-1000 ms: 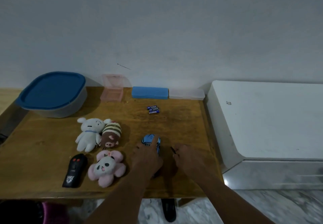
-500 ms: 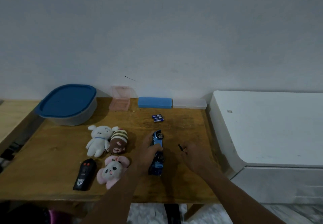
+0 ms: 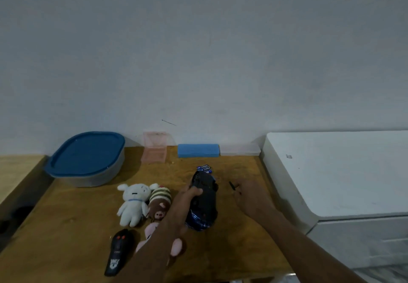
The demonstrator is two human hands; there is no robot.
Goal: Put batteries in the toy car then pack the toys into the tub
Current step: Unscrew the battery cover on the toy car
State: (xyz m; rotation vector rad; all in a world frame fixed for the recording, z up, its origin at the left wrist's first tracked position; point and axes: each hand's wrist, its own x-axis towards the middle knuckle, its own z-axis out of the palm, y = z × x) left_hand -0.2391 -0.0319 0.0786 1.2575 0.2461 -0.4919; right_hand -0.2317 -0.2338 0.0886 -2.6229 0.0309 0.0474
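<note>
Looking at the toy car [image 3: 205, 203], it's belly-up near the middle of the table [image 3: 66, 227], dark underside facing the camera and the shiny blue body showing at the near end. The left hand [image 3: 186, 201] is wrapped round its side, thumb laid across the underside.

The right hand [image 3: 250, 196] is just beside it, not touching, fingers curled in a pinch on a thin dark tool [image 3: 231, 185]. My guess is a small screwdriver, but it's too tiny to be sure.

Handling-wise I'd call the car a light, rigid plastic shell. The glossy painted side is probably slippery, so gripping across the flanks like that makes sense. I'd stay off the wheels, since they spin and give no hold. The battery door is likely the fiddly, breakable bit, so go easy on it.

The batteries [image 3: 204, 168] sit just past the car's far end. They're small, smooth and round, so they'll roll. Pinch them one at a time.

The tub [image 3: 92, 179] is at the far left with its blue lid [image 3: 86, 154] on. The white plush [image 3: 132, 203] and its neighbours are soft, so they'll squash in anywhere.
</note>
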